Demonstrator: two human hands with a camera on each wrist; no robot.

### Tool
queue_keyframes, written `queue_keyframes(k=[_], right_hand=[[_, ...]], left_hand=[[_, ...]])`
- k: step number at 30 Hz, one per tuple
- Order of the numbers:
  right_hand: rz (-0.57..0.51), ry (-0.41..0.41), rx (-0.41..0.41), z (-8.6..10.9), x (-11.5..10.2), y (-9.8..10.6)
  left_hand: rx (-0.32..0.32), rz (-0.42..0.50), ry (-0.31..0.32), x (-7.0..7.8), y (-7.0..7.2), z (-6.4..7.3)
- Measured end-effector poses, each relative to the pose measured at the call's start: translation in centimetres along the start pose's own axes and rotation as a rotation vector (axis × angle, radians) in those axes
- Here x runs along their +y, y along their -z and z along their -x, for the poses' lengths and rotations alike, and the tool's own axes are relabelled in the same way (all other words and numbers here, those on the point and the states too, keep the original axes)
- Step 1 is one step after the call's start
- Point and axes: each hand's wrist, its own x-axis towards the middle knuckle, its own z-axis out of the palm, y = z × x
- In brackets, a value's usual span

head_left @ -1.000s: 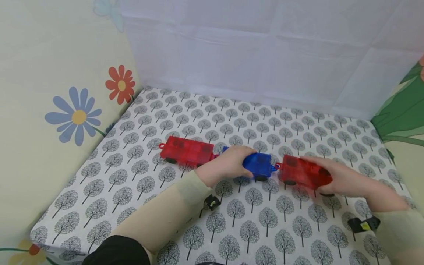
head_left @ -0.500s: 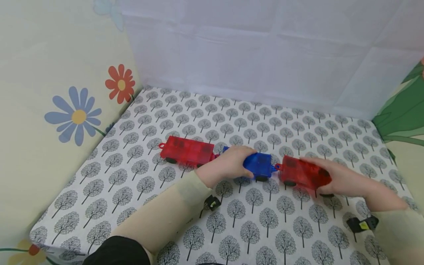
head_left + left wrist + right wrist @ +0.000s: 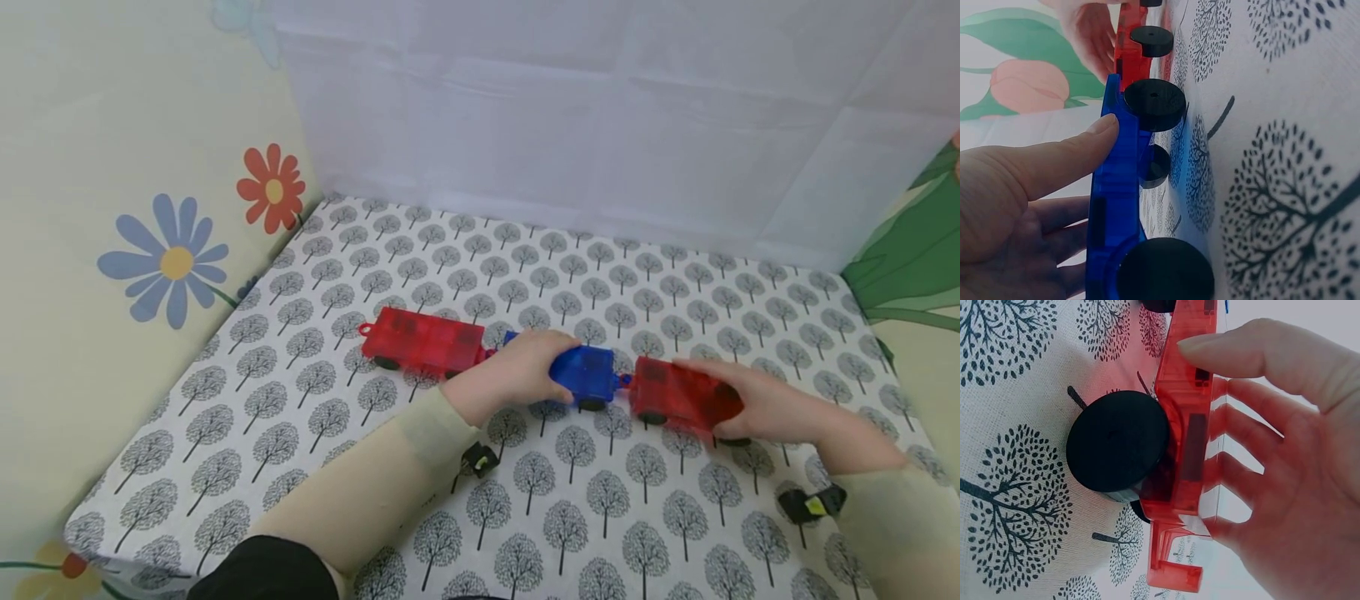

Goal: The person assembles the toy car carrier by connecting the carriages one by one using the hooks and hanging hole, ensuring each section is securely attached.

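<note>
My left hand (image 3: 528, 367) grips a translucent blue toy wagon (image 3: 588, 373) with black wheels, thumb on its near side in the left wrist view. In the right wrist view my right hand (image 3: 1297, 444) holds a translucent red toy wagon (image 3: 1188, 419) between thumb and fingers; a hook sticks out of its end. The red wagon's left end meets the blue wagon's right coupling (image 3: 624, 381); whether they are hooked I cannot tell. A second red wagon (image 3: 427, 342) stands to the left, its right end reaching the blue wagon behind my left hand, its loop (image 3: 365, 329) pointing left.
The wagons stand in a row on a table (image 3: 525, 483) covered with tree-print cloth. A white sheet (image 3: 562, 125) hangs behind it. Flower-patterned walls (image 3: 75, 375) flank the table on both sides.
My right hand has moved slightly left with its red wagon, whose left loop now overlaps the blue wagon's coupling more closely. The left hand, blue wagon and other red wagon have stayed put.
</note>
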Motion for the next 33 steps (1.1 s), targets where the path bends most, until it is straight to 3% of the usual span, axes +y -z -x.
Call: queue_keyframes(k=[26,33], right_hand=[[-0.018,-0.063,-0.028,0.0,0.0,-0.2],[-0.04,-0.03,0.047,0.1,-0.5,-0.2]], left_hand=[[-0.013,0.002,-0.007,-0.6,-0.3,-0.3],[-0.042,0.011,0.021,-1.2,0.2,0.5]])
